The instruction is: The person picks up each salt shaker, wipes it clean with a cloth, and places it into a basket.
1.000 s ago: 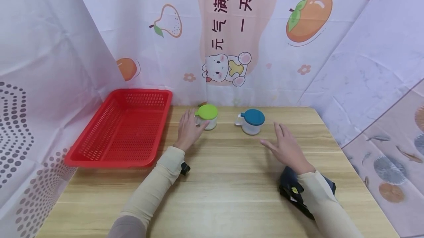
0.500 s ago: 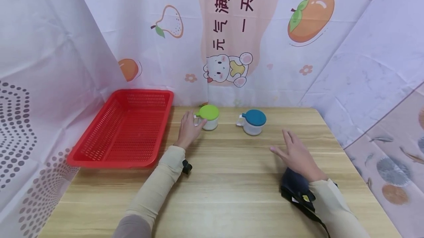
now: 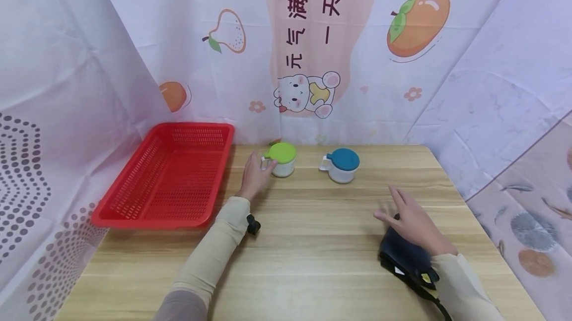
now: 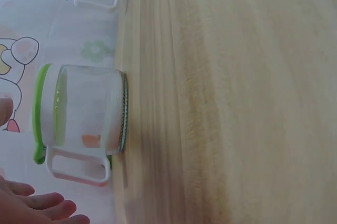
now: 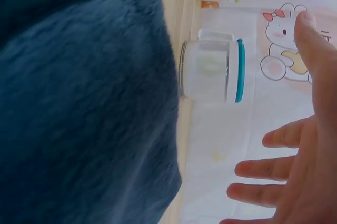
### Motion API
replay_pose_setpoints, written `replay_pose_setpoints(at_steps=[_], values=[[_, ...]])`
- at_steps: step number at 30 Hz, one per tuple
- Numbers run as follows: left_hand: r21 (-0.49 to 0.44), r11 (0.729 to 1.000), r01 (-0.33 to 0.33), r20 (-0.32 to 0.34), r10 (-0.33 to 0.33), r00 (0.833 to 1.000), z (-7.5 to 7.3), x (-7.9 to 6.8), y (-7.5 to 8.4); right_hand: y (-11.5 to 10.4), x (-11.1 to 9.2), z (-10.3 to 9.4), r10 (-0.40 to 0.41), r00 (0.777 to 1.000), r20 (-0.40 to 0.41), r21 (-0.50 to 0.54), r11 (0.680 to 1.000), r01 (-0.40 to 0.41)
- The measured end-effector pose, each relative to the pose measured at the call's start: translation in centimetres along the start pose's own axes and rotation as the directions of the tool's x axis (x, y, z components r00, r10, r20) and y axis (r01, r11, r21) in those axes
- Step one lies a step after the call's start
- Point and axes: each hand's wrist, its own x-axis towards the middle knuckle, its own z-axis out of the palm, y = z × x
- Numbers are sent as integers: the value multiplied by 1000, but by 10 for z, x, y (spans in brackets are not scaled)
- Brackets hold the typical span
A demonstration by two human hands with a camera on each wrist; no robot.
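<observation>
Presently, nothing is being held by the left hand (image 3: pixel 254 177): its grip is being kept loose, the fingers being poised beside the handle (image 4: pixel 79 153) of the green-lidded jar (image 3: pixel 283 158), with a gap being shown in the left wrist view. By the right hand (image 3: pixel 415 224) nothing is being grasped either, its fingers being spread. Over the last second it is being drawn back and outward, away from the blue-lidded jar (image 3: pixel 343 166), while the left hand is being kept almost in place; by this, the work is seemingly being left to the left hand. Beneath the right wrist a dark blue fabric thing (image 3: pixel 402 251) is being shown. Both jars are being borne upright, well apart, at the far side of the desk (image 3: pixel 313 261), the red basket (image 3: pixel 147 223) being kept left.
</observation>
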Motion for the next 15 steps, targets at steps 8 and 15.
replay_pose_setpoints(at_steps=[8, 15], values=[[-81, 996, 44, 38, -41, 998, 7, 7, -6, 11, -12, 3, 47, 998, 48, 31, 998, -49], [-145, 988, 53, 25, -50, 998, 11, 12, -10, 16, -20, 5, 77, 995, 70, 33, 996, -79]])
